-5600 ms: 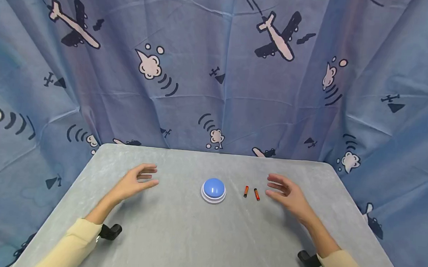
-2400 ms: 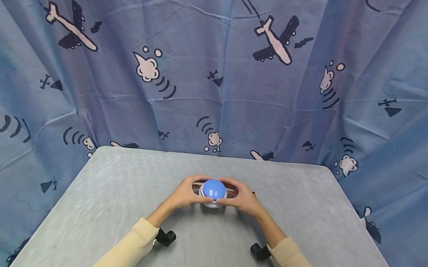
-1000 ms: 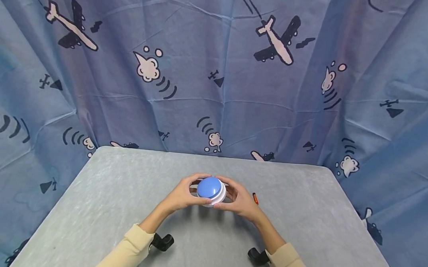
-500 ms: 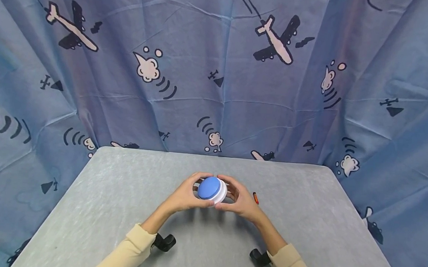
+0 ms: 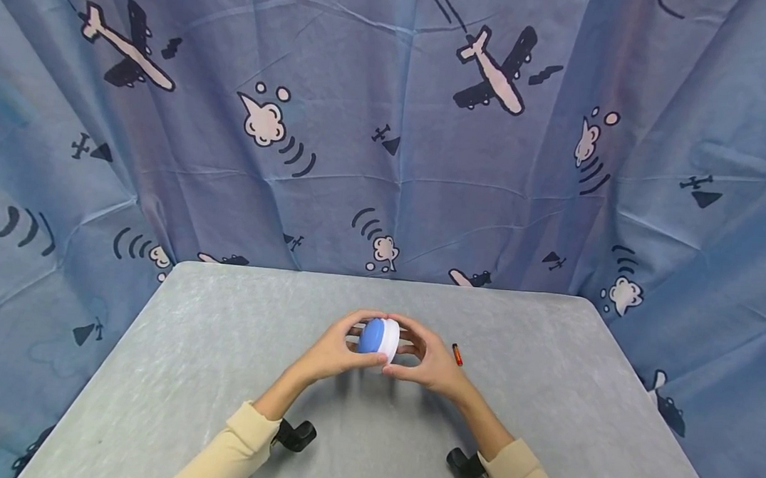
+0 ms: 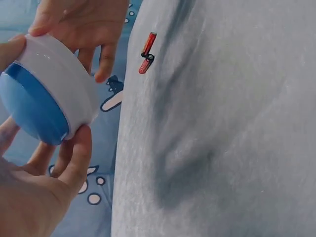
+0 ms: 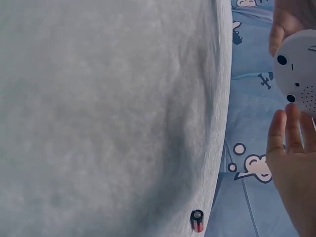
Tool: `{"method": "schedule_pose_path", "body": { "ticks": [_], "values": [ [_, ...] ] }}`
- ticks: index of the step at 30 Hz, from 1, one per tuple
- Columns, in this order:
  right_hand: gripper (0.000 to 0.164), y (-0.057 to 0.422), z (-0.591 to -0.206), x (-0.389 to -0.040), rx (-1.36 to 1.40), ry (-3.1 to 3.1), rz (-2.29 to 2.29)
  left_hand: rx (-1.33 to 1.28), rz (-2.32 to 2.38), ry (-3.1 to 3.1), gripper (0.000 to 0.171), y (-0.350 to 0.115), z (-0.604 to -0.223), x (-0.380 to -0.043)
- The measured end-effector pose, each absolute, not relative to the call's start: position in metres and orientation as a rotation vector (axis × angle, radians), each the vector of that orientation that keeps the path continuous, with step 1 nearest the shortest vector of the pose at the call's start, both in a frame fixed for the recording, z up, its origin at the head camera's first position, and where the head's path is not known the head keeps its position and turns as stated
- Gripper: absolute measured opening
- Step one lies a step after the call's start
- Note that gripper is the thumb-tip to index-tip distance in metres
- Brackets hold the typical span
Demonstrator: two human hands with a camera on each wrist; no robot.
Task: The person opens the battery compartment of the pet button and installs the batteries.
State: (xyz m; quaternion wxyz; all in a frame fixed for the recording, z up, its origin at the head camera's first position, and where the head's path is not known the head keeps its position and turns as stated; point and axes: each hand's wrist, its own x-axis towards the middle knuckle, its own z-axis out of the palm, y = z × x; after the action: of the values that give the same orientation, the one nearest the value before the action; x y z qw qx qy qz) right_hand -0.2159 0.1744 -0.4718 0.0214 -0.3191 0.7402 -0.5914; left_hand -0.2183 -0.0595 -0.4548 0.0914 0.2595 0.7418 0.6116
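Observation:
A push button with a blue dome and white base (image 5: 388,337) is held above the table between both hands, tipped on its side. Its dome (image 6: 32,103) faces left; the base's underside (image 7: 299,74), with small holes and dark round spots, faces right. My left hand (image 5: 331,347) grips the rim between thumb and fingers. My right hand (image 5: 438,359) holds the base's edge from the other side, thumb below and fingertips above. A red and black battery (image 5: 457,354) lies beside the right hand. Both batteries show in the left wrist view, the upper battery (image 6: 149,43) touching the lower battery (image 6: 146,65).
The grey table (image 5: 223,374) reaches back to a blue curtain (image 5: 337,123) printed with planes and clouds. Black wrist cameras are strapped at both cuffs, the left camera (image 5: 295,435) and the right camera (image 5: 465,464).
Both hands came in from the sides and took hold of the button. It has since been lifted and turned, dome going from facing up to facing left, further over in the last second.

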Motion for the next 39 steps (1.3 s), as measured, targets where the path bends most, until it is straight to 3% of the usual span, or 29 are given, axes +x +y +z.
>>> {"method": "schedule_pose_path", "body": {
  "ticks": [10, 18, 39],
  "values": [
    [0.088, 0.1723, -0.479, -0.2157, -0.932, 2.284, -1.812, 0.737, 1.958, 2.055, 0.062, -0.0597, -0.4561, -0.2186],
    [0.084, 0.1707, -0.4788, -0.2156, -0.961, 2.331, -1.83, 0.871, 1.909, 2.038, 0.079, -0.0613, -0.4564, -0.2187],
    [0.09, 0.1753, -0.4785, -0.2141, -0.864, 2.291, -1.764, 0.911, 1.867, 2.141, 0.077, -0.0662, -0.4609, -0.2203]
  ]
}}
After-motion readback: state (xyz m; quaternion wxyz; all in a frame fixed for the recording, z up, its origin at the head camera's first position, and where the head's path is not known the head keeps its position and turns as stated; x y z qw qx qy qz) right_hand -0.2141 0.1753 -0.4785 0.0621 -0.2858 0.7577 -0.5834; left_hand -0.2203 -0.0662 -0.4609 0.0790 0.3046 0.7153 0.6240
